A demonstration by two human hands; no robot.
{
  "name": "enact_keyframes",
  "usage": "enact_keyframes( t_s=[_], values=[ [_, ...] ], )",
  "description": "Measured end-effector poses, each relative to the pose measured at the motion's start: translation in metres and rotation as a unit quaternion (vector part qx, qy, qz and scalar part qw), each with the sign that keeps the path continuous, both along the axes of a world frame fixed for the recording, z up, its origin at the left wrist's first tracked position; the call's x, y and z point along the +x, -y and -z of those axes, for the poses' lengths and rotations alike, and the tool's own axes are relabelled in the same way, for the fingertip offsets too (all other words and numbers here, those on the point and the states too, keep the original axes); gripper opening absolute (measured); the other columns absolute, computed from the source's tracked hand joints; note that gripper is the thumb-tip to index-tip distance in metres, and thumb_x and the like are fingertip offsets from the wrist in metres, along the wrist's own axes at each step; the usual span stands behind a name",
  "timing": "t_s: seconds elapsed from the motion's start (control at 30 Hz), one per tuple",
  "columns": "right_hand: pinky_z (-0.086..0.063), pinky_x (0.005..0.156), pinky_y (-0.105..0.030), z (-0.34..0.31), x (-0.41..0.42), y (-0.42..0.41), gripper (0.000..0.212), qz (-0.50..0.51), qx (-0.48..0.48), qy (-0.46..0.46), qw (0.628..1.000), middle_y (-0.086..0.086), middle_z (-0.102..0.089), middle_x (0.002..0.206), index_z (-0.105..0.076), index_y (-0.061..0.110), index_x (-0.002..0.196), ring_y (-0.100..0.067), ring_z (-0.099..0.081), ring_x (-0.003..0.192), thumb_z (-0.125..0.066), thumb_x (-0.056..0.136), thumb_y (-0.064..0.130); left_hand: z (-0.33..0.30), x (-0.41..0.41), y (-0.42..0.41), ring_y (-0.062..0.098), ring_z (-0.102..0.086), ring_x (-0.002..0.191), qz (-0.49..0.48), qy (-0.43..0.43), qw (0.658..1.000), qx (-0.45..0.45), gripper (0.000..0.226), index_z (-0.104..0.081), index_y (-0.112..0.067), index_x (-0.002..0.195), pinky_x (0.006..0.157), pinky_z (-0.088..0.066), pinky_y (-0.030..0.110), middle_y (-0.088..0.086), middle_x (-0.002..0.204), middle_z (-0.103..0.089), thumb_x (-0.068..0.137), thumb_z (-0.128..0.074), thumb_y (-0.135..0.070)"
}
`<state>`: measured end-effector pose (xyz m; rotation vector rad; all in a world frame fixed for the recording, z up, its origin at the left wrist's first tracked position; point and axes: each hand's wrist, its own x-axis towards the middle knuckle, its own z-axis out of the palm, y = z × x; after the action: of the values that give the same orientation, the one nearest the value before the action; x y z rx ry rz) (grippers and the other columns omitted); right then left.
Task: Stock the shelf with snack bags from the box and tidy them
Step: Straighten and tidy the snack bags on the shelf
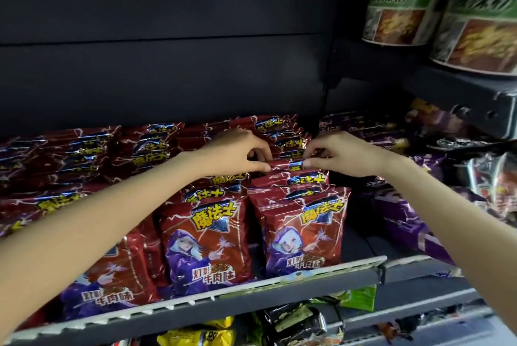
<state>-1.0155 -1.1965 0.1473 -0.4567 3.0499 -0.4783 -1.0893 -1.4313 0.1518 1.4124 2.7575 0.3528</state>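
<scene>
We've got both hands deep on the shelf (pixel 279 275), working one red bag (pixel 288 164) in the right-hand row, well behind the front bag (pixel 303 229). The bags stand upright w/ faces toward us, packed one behind another in rows, prob. so each row reads from the aisle and the rail at the near edge stops the front ones sliding off. The bag we're on sits mid-row, top edge up, betw. the bags nearer and farther; we hold it by its top seam at both ends, likely to square it w/ its neighbours rather than lift it out. Left hand (pixel 237 154) comes in from near left, forearm stretched long over the left rows, wrist about level, fingers curled down and pinching the bag's left end, thumb underneath. Right hand (pixel 344 155) reaches from near right, fingers curled and closed on the right end of the seam, fingertips (pixel 307 163) touching the blue patch of the print. The two hands are near each other, w/ only the bag's top between. Purple bags (pixel 402 214) lie looser to the right, green tubs (pixel 397 1) on the shelf above right. No box in view, so we can't tell how much stock is left.
</scene>
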Motion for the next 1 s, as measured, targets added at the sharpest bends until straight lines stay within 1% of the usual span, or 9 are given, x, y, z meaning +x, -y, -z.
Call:
enact_keyframes(
  t_s=[0.13,0.27,0.37,0.53,0.63,0.73,0.8,0.9,1.0],
  values=[
    [-0.049,0.088,-0.03,0.01,-0.004,0.001,0.031,0.008,-0.031,-0.036,0.999,0.007,-0.06,0.103,-0.066,0.017,0.104,-0.012,-0.058,0.096,-0.06,0.087,0.042,0.003,-0.001,0.007,0.002,-0.054,0.084,-0.006,0.001,0.999,0.035,0.023,-0.066,-0.032,0.101,0.077,-0.047,0.029,-0.02,0.093,-0.061,0.082,-0.066,-0.043],
    [-0.048,0.093,-0.027,0.002,-0.005,-0.006,0.033,-0.003,-0.047,0.024,0.999,0.007,-0.058,0.113,-0.065,0.017,0.11,-0.01,-0.057,0.102,-0.061,0.087,0.04,0.001,0.0,0.007,-0.002,-0.056,0.093,-0.025,0.07,0.997,0.031,0.03,-0.066,-0.031,0.108,0.08,-0.042,0.017,-0.022,0.098,-0.06,0.084,-0.06,-0.048],
    [-0.047,0.093,-0.026,-0.004,-0.004,-0.011,0.03,0.005,-0.079,0.062,0.995,0.009,-0.058,0.117,-0.064,0.018,0.111,-0.008,-0.058,0.103,-0.061,0.088,0.036,0.0,-0.002,0.002,-0.004,-0.058,0.086,-0.045,0.076,0.996,0.029,0.019,-0.066,-0.033,0.097,0.075,-0.043,0.015,-0.02,0.09,-0.063,0.082,-0.066,-0.044],
    [-0.046,0.074,-0.028,0.005,-0.008,-0.001,0.023,0.03,0.038,-0.14,0.989,0.003,-0.064,0.1,-0.062,0.018,0.099,-0.014,-0.06,0.087,-0.067,0.085,0.035,0.001,0.001,-0.003,-0.003,-0.057,0.074,-0.09,-0.031,0.995,0.039,0.014,-0.061,-0.036,0.079,0.064,-0.041,0.021,-0.023,0.074,-0.061,0.076,-0.073,-0.042],
    [-0.042,0.068,-0.027,0.007,-0.005,0.002,0.023,0.039,0.08,-0.203,0.975,0.004,-0.063,0.088,-0.062,0.019,0.096,-0.017,-0.062,0.081,-0.068,0.084,0.038,0.001,0.002,0.003,-0.004,-0.056,0.065,-0.08,-0.072,0.993,0.042,0.012,-0.062,-0.034,0.086,0.064,-0.039,0.021,-0.021,0.081,-0.065,0.082,-0.065,-0.045],
    [-0.043,0.068,-0.026,0.006,-0.002,-0.006,0.027,0.047,0.027,-0.165,0.985,0.006,-0.061,0.086,-0.062,0.018,0.097,-0.015,-0.061,0.075,-0.068,0.083,0.041,-0.002,0.001,0.007,-0.007,-0.042,0.044,-0.047,-0.1,0.994,0.004,0.021,-0.061,-0.027,0.1,0.053,-0.032,0.016,-0.015,0.094,-0.069,0.09,-0.054,-0.044],
    [-0.049,0.071,-0.029,0.005,0.001,-0.01,0.031,0.062,-0.013,-0.134,0.989,0.004,-0.064,0.094,-0.06,0.019,0.103,-0.011,-0.06,0.075,-0.063,0.085,0.044,-0.005,0.001,0.007,-0.007,-0.041,0.044,-0.039,-0.097,0.994,-0.016,0.023,-0.059,-0.026,0.102,0.052,-0.031,0.013,-0.015,0.097,-0.068,0.091,-0.052,-0.044],
    [-0.059,0.067,-0.033,0.004,0.014,-0.013,0.036,0.101,-0.147,-0.043,0.983,0.007,-0.06,0.101,-0.052,0.023,0.118,-0.013,-0.067,0.078,-0.052,0.09,0.045,-0.005,0.0,0.005,-0.003,-0.056,0.068,-0.039,-0.053,0.998,0.014,0.024,-0.058,-0.029,0.104,0.068,-0.048,0.022,-0.016,0.1,-0.065,0.09,-0.052,-0.047],
    [-0.059,0.064,-0.023,0.012,0.023,-0.006,0.036,0.127,-0.24,0.046,0.961,0.004,-0.056,0.11,-0.046,0.032,0.128,-0.009,-0.065,0.084,-0.047,0.094,0.043,-0.001,-0.004,0.0,0.003,-0.058,0.086,-0.041,-0.026,0.998,0.03,0.025,-0.059,-0.03,0.11,0.079,-0.051,0.032,-0.013,0.109,-0.061,0.09,-0.053,-0.045]
  ],
)
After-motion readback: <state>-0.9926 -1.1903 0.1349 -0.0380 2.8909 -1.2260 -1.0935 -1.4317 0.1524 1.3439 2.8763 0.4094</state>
